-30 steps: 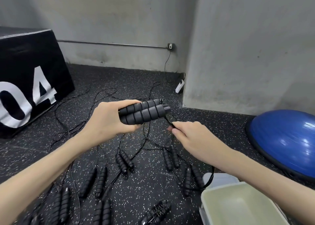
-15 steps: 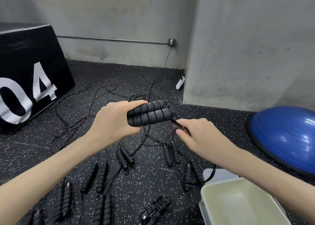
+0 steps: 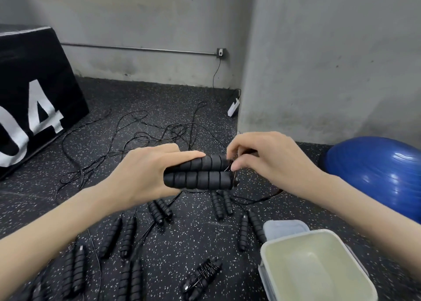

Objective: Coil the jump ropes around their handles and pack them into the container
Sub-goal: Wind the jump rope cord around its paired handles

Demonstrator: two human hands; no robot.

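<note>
Right now the left hand (image 3: 145, 175) grips the two handles (image 3: 200, 175) side by side, held up over the floor (image 3: 159, 109) mid-scene, fingers wrapped round the near ends. The right hand (image 3: 268, 159) is at the far ends, fingertips pinched on the thin rope (image 3: 262, 198) right where it leaves the handles. The rest of the rope sags down to the floor w/ a loop under the right wrist.

Risks, as I judge them:
- first turn slips off the handle ends if tension drops, since the rope is thin and the foam is ribbed only part way
- trailing rope snags in the tangle (image 3: 159, 132) of other ropes nearer the back wall, dragging them along
- handles twist apart in the left hand if the wrap pulls sideways, so the coil goes loose
- a loose coil springs open once dropped in the container (image 3: 268, 250), which sits at the near right of the floor, empty as far as I can see

One wound rope (image 3: 202, 275) lies just left of the container, not yet packed. Other handle pairs lie in rows on the near floor.

Vs 1 s ago: handles are lower and more level, the right hand has come up from below the tips to touch the ends, and the slack btwn hand and handles is gone. Container and floor ropes look unmoved.
</note>
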